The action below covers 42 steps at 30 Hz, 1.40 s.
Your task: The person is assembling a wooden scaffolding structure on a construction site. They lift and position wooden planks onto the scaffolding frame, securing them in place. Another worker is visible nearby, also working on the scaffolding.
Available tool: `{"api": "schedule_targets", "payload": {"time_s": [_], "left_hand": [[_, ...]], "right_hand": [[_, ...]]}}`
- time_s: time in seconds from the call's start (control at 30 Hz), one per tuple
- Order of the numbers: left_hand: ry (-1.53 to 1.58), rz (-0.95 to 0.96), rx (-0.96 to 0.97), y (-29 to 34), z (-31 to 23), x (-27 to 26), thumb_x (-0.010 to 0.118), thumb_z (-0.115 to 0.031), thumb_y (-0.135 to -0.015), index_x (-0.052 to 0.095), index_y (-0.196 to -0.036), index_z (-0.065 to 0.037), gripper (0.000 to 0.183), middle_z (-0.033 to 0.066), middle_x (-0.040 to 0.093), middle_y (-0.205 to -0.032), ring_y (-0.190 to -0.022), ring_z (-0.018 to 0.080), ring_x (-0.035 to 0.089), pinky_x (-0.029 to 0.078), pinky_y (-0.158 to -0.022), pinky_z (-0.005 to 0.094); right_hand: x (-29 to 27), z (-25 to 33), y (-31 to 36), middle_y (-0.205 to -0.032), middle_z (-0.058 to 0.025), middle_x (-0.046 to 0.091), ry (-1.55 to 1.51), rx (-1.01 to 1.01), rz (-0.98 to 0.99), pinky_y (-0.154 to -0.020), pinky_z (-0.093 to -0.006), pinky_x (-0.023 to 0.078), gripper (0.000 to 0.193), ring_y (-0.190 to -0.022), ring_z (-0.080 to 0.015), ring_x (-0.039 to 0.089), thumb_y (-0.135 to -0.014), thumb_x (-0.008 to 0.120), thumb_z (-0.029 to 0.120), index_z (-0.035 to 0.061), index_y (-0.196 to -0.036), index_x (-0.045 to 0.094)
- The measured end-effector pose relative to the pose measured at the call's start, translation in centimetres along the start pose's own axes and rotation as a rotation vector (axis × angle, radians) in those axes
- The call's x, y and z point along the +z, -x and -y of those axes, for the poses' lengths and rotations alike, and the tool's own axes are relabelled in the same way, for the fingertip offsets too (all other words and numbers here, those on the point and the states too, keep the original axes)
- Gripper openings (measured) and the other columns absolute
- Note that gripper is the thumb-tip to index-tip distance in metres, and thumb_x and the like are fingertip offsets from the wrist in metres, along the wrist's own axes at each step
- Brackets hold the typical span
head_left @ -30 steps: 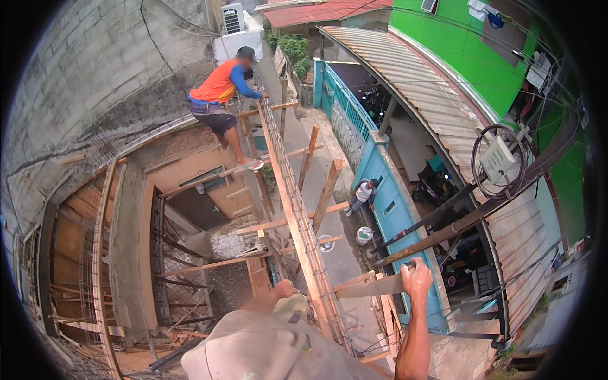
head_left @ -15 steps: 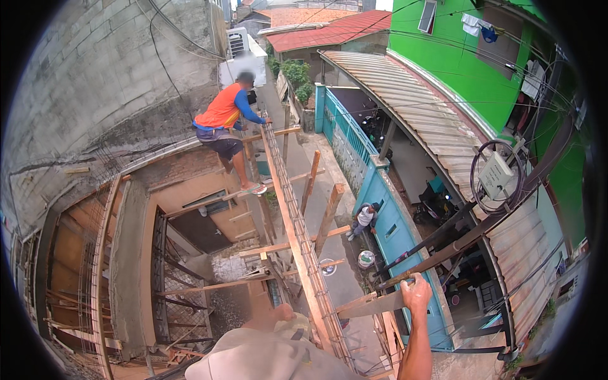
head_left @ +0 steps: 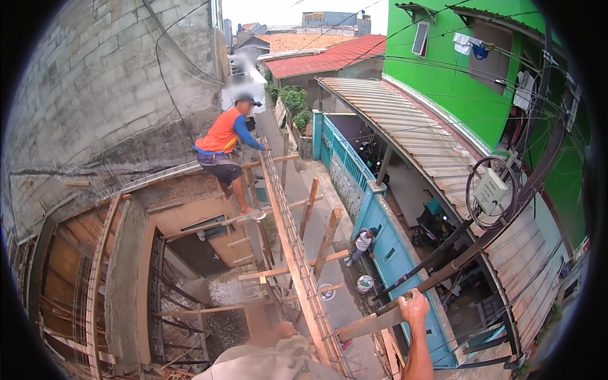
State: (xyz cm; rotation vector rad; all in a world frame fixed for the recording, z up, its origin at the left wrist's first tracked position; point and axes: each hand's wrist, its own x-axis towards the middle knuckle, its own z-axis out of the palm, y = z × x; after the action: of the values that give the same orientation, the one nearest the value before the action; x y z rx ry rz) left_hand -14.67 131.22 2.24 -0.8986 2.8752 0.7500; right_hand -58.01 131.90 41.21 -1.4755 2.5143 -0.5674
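My right hand [head_left: 415, 305] reaches up from the lower right, its fingers wrapped round the end of a flat grey-brown wooden board [head_left: 373, 324]. The board slants from my hand toward a long narrow formwork beam [head_left: 297, 259] of planks with a steel rebar cage along it. Just left of the beam's near end, above pale cloth at the lower edge, is my left hand [head_left: 286, 329]. It is blurred and its fingers do not show clearly, so I cannot tell what it holds.
A co-worker in an orange and blue shirt [head_left: 221, 133] perches at the beam's far end, hand on it. Wooden posts [head_left: 328, 237] and crosspieces support the beam. Below, another person [head_left: 363, 244] stands by a blue gate [head_left: 392, 247] and bucket [head_left: 365, 284]. Cables and a pole [head_left: 465, 256] run at right.
The view has tilted up slightly. The co-worker's head has lifted and turned right. The person below stands more upright. My right hand stays on the board; the left stays near the beam.
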Motion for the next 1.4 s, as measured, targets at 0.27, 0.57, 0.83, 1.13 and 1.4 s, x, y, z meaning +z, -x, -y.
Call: {"api": "schedule_targets", "payload": {"time_s": [0.27, 0.57, 0.83, 1.13, 1.4], "left_hand": [[0.433, -0.432, -0.696, -5.1, 8.6, -38.4, 0.077, -0.020, -0.080, 0.038, -0.141, 0.003, 0.076, 0.0198, 0.070, -0.092, -0.079, 0.0265, 0.070, 0.056, -0.062, 0.0407], [-0.041, 0.234, -0.893, -8.8, 12.0, -56.8, 0.073, -0.024, -0.080, 0.064, -0.120, -0.013, 0.042, 0.0069, 0.072, -0.105, -0.088, 0.0253, 0.069, 0.056, -0.074, 0.0375], [0.425, 0.397, -0.631, -8.4, 3.0, -28.4, 0.072, -0.024, -0.085, 0.038, -0.137, -0.014, 0.063, 0.0181, 0.058, -0.121, -0.094, 0.0302, 0.067, 0.056, -0.080, 0.0437], [0.376, 0.614, -0.650, 3.9, -4.5, -5.4, 0.064, -0.022, -0.083, 0.071, -0.113, -0.020, 0.030, 0.0096, 0.072, -0.095, -0.089, 0.0286, 0.069, 0.055, -0.076, 0.0448], [0.488, 0.448, -0.518, 5.4, -1.7, -1.1, 0.060, -0.018, -0.079, 0.070, -0.115, -0.022, 0.037, 0.0119, 0.071, -0.091, -0.081, 0.0262, 0.070, 0.058, -0.069, 0.0406]], "right_hand": [[-0.6, 0.7, -0.1, -0.092, -0.0206, 0.070, -0.011, 0.001, 0.040, -0.085, -0.0470, 0.051, 0.041, -0.091, -0.0391, 0.066, -0.071, 0.066, 0.030, 0.0032, -0.102, 0.069], [-0.1, 0.3, -0.5, -0.092, -0.0184, 0.071, 0.023, -0.017, 0.045, -0.082, -0.0466, 0.051, 0.039, -0.091, -0.0384, 0.066, -0.072, 0.066, 0.032, 0.0061, -0.102, 0.069], [0.3, -0.3, -0.5, -0.086, -0.0186, 0.070, 0.015, -0.054, 0.010, -0.078, -0.0471, 0.051, 0.037, -0.085, -0.0385, 0.066, -0.074, 0.065, 0.031, 0.0059, -0.102, 0.068], [-0.2, 0.4, -0.3, -0.093, -0.0190, 0.070, -0.017, -0.008, 0.039, -0.082, -0.0466, 0.050, 0.037, -0.091, -0.0385, 0.066, -0.072, 0.065, 0.030, 0.0059, -0.099, 0.069], [0.3, -0.2, -0.3, -0.091, -0.0199, 0.070, -0.013, -0.054, -0.016, -0.080, -0.0454, 0.051, 0.040, -0.089, -0.0379, 0.066, -0.073, 0.065, 0.030, 0.0022, -0.101, 0.069]]}}
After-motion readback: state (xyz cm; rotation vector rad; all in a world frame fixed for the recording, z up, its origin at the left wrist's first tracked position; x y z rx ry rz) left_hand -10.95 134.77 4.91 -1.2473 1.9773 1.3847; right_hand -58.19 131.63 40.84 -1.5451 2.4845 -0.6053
